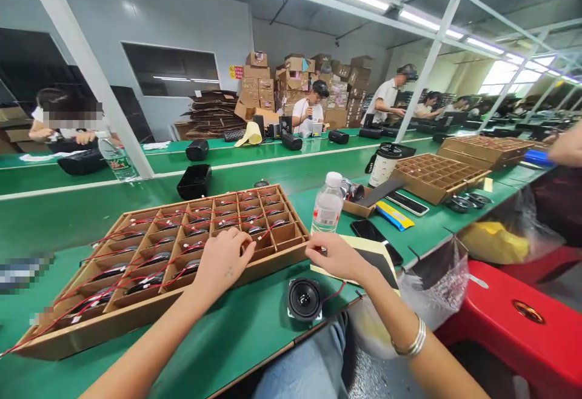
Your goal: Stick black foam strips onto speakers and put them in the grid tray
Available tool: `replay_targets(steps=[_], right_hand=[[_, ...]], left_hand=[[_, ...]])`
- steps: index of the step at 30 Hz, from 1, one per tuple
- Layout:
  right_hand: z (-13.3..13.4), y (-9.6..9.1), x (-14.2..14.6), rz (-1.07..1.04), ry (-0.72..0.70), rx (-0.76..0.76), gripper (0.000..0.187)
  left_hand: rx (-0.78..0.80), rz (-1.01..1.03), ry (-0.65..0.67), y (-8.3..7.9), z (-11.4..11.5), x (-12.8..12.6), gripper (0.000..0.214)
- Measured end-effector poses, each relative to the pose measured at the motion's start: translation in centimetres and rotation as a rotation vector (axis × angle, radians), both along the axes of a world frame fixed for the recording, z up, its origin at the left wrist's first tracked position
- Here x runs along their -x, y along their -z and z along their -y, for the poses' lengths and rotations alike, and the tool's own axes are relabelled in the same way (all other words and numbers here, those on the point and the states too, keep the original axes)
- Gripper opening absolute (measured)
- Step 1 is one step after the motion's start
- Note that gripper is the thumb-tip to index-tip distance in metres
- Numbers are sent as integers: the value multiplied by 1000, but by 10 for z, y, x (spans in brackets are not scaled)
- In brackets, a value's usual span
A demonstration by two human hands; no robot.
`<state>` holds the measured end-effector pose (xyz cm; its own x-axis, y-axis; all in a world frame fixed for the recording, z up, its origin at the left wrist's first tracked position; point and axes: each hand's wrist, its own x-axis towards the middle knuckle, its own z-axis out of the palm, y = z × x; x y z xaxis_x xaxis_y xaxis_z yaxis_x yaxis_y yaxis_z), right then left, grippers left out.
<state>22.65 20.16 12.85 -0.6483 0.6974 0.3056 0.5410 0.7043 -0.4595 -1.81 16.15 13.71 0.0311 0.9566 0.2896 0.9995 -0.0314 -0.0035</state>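
Note:
My left hand (222, 259) rests its fingertips among the front cells of a cardboard grid tray (113, 326). Small round speakers (150, 259) with red-and-white wires fill its cells. My right hand (334, 256) hovers just past the tray's right corner, above a black sheet with a yellow backing (373, 259), and its fingertips are close together. Between my hands, a loose speaker (304, 299) lies face up on the green bench (236, 332), trailing a red wire. A plastic water bottle (328, 204) stands beyond the tray corner.
A black smartphone (375, 240) lies beyond my right hand. Further right stand a second cardboard grid tray (436, 174) and a co-worker's forearm (568, 147). A black speaker box (194, 181) sits ahead. A red stool (513, 326) stands at right; other workers line the far bench.

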Motion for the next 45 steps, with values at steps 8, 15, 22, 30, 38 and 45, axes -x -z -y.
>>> replay_targets(steps=[8, 15, 22, 30, 38, 45], right_hand=[[14, 34, -13, 119, 1, 125, 22], [48, -1, 12, 274, -229, 15, 68], [-68, -136, 103, -169, 274, -166, 52], [-212, -96, 184, 44, 667, 119, 27], [-273, -21, 157, 244, 802, 291, 36], [-248, -48, 164, 179, 502, 169, 28]], left_hand=[[46, -44, -91, 2, -22, 8, 26], [41, -63, -89, 7, -19, 8, 32], [44, 17, -69, 13, -20, 11, 28], [83, 134, -58, 36, -30, 25, 24], [148, 297, -124, 46, -31, 20, 22], [147, 259, -126, 25, -25, 17, 29]])
